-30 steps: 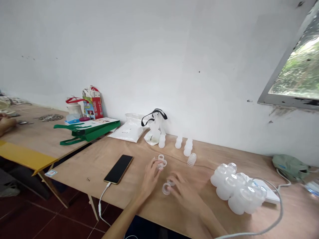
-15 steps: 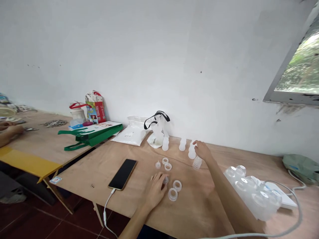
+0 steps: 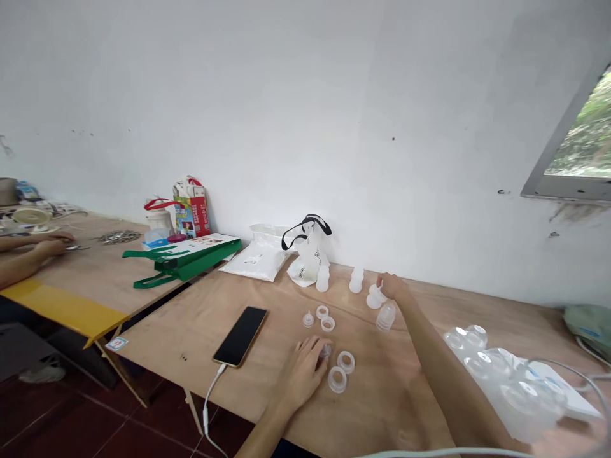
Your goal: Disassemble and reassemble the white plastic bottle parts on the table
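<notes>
My left hand (image 3: 303, 369) rests on the table, fingers curled around a small clear nipple-shaped piece (image 3: 326, 350). To its right lie two translucent screw rings (image 3: 337, 380), touching each other. Farther back are two more rings (image 3: 327, 324) and a clear nipple (image 3: 308, 319). My right hand (image 3: 394, 287) reaches to the back of the table, closed on a small frosted plastic bottle (image 3: 374, 299) that is tilted. Just in front of it a clear ribbed cup (image 3: 386, 316) leans over. Two frosted bottles (image 3: 356, 280) stand upright to the left.
A phone (image 3: 240, 336) with a plugged-in cable lies left of my hands. White packages (image 3: 258, 259) and a green bag (image 3: 191, 257) are at the back left. Clear domed containers (image 3: 506, 381) crowd the right side, by a grey cable. Another person's hands (image 3: 50, 245) are at the far-left table.
The frosted bottle at my right hand has gone from upright to tilted. My left hand stays on the small clear piece. The whole view has shifted slightly.
</notes>
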`<state>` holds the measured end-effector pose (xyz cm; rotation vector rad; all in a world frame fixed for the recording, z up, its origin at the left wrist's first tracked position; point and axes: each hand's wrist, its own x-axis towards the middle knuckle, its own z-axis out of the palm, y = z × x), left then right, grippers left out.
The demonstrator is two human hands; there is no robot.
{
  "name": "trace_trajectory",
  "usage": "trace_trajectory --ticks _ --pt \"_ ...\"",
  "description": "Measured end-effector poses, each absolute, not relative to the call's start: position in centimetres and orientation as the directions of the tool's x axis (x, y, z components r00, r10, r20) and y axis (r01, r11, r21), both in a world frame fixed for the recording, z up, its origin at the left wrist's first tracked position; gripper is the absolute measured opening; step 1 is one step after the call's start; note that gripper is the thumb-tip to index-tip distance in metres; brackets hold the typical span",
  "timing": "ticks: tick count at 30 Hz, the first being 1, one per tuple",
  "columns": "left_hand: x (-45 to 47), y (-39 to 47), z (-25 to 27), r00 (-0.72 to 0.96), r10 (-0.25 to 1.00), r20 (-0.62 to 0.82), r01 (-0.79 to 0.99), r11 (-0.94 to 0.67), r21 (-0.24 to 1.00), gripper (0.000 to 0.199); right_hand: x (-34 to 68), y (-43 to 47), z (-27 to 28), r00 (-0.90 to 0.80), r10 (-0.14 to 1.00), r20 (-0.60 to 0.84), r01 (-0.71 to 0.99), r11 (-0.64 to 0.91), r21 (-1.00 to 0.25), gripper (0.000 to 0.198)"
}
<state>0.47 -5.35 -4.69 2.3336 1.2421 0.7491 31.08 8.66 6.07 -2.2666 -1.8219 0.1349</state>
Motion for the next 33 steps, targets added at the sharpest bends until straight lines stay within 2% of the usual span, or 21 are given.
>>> trace_trajectory --ticks 6,9,12,15,19,24,29,31,33 --pt "0.6 -5.3 -4.8 0.445 0.850 0.282 0.672 -0.525 0.521 0.034 29.6 5.4 8.8 0.187 0.946 0.264 0.962 -0.122 -0.245 0.028" --pt "0.8 -5.2 -4.8 0.391 0.879 0.273 0.713 -0.477 0.514 0.034 27.2 2.4 9.9 0.055 0.946 0.318 0.963 0.034 -0.267 0.043" --pt "0.7 -5.0 -5.0 0.329 0.908 0.260 0.753 -0.419 0.508 0.036 24.2 -1.5 9.9 -0.120 0.953 0.279 0.934 0.204 -0.295 0.049" --pt "0.4 -4.6 -5.3 0.262 0.924 0.277 0.793 -0.370 0.485 0.036 22.2 -5.1 9.3 -0.241 0.949 0.203 0.906 0.295 -0.304 0.052" --pt "0.2 -4.5 -5.4 0.240 0.928 0.286 0.802 -0.355 0.480 0.037 22.5 -8.2 9.1 -0.262 0.962 0.078 0.924 0.274 -0.266 0.048" --pt "0.7 -4.7 -5.6 0.254 0.905 0.343 0.732 -0.411 0.543 0.035 24.1 -9.6 8.7 -0.263 0.963 -0.055 0.932 0.239 -0.271 0.040" --pt "0.7 -4.5 -5.2 0.268 0.850 0.454 0.609 -0.515 0.604 0.032 23.5 -10.0 7.1 -0.326 0.943 -0.069 0.926 0.304 -0.222 0.045" --pt "0.2 -4.6 -4.7 0.316 0.828 0.463 0.567 -0.556 0.608 0.031 23.1 -10.5 7.0 -0.367 0.928 -0.057 0.907 0.344 -0.242 0.043" --pt "-0.5 -4.8 -3.9 0.371 0.819 0.438 0.553 -0.574 0.604 0.033 22.9 -11.2 7.1 -0.373 0.928 0.014 0.889 0.361 -0.282 0.038"
